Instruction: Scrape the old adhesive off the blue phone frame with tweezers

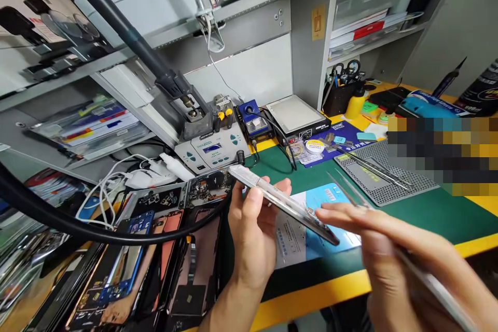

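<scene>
My left hand point(249, 231) is wrapped round a phone point(286, 202), seen nearly edge-on and tilted down to the right. Its inner parts seem exposed on the upper side, though the detail is hard to make out. In my right hand point(392, 241) is a pair of metal tweezers point(438, 290), with the tips pointing up and left, away from the phone. The right fingertips are at the phone's lower right end; whether they touch it I cannot tell. Below the phone, a blue and white sheet point(299, 244) lies on the green mat point(408, 223).
Opened phones and phone parts point(128, 259) crowd the left side. A black hose point(148, 238) loops across in front of them. Behind stand a hot-air station point(212, 150) and a flat heating plate point(295, 114). More tweezers point(377, 168) rest on a grey perforated pad point(404, 161).
</scene>
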Demonstrator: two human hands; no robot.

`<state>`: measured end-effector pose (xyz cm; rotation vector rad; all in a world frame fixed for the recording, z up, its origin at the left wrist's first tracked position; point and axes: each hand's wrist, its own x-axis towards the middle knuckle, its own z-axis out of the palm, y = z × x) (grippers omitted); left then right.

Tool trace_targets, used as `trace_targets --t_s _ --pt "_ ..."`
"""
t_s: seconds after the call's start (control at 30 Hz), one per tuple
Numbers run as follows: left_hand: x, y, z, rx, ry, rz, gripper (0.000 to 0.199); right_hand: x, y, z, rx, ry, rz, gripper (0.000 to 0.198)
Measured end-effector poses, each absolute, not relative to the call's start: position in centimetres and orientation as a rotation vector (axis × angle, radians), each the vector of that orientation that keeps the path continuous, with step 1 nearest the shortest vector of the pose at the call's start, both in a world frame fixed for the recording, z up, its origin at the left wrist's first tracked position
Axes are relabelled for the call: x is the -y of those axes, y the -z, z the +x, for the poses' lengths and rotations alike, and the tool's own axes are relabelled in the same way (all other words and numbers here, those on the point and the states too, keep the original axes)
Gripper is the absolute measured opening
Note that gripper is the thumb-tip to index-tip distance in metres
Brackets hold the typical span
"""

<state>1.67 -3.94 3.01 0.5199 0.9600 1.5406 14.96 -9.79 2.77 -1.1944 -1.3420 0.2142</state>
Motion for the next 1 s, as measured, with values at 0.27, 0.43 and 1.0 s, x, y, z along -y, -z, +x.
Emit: trace_targets --t_s 0.27,0.43,1.0 --pt "4.0 -3.2 1.6 -0.849 -1.599 0.557 0.049 7.0 -2.8 17.1 1.680 -0.352 -1.084 0.026" --pt "3.8 -3.8 0.7 -0.737 -1.575 0.742 0.019 5.3 -3.8 19.8 1.648 -0.627 -1.158 0.011" --pt "4.4 -4.3 -2.0 -1.144 -0.968 1.612 0.018 4.6 -4.5 24.9 1.788 -0.936 -1.158 0.006"
